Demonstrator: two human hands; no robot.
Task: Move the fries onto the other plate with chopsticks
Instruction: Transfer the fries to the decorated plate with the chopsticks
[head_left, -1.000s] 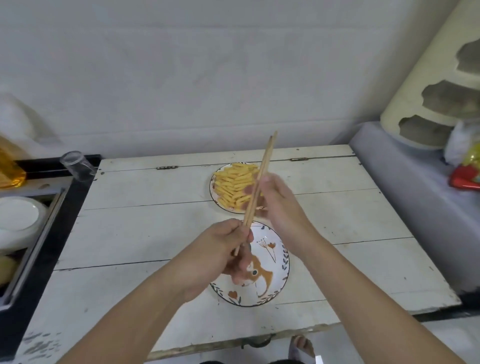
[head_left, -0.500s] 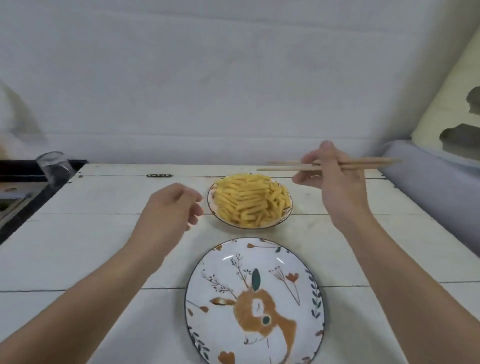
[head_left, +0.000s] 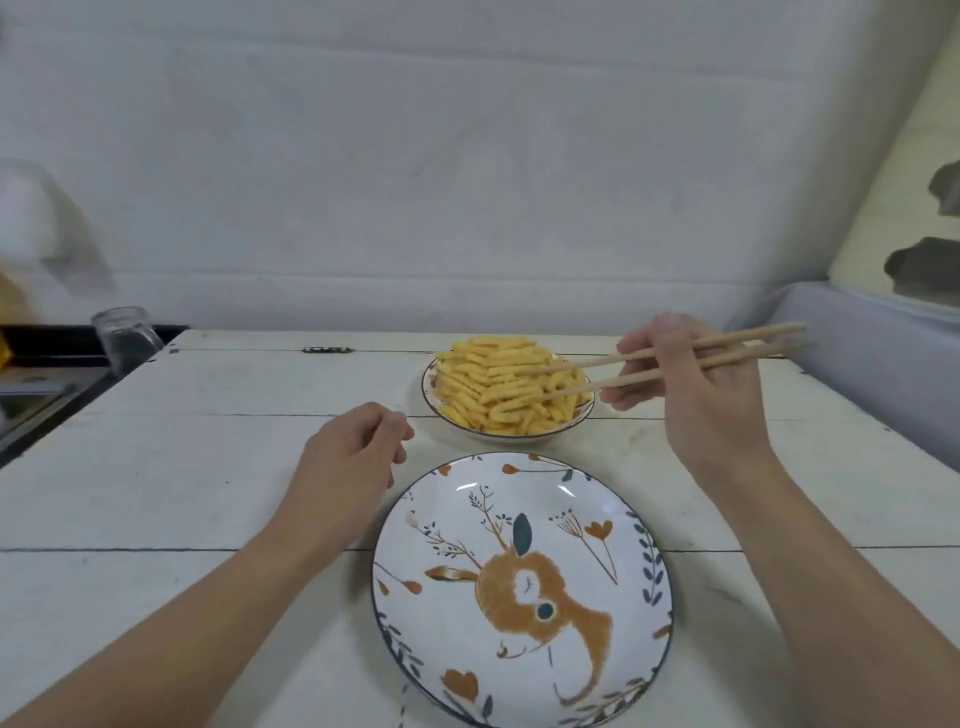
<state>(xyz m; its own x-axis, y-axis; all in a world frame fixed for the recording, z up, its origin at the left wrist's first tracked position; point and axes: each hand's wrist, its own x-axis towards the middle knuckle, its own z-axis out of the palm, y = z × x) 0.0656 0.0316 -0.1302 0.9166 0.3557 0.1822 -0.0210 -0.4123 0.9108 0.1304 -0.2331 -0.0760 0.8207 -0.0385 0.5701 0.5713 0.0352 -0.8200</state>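
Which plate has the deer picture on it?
The near plate, closest to the person, shows an orange deer and holds no food. The far plate is piled with fries.

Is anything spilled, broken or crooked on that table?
Nothing stands out. The fries are all heaped in their own plate, none lie on the table, and the deer plate sits bare and whole. The chopsticks reach in over the heap.

soft, even, fairly bright light; faint shadows; small glare on the empty plate (head_left: 563, 488); edges bowed and blurry.
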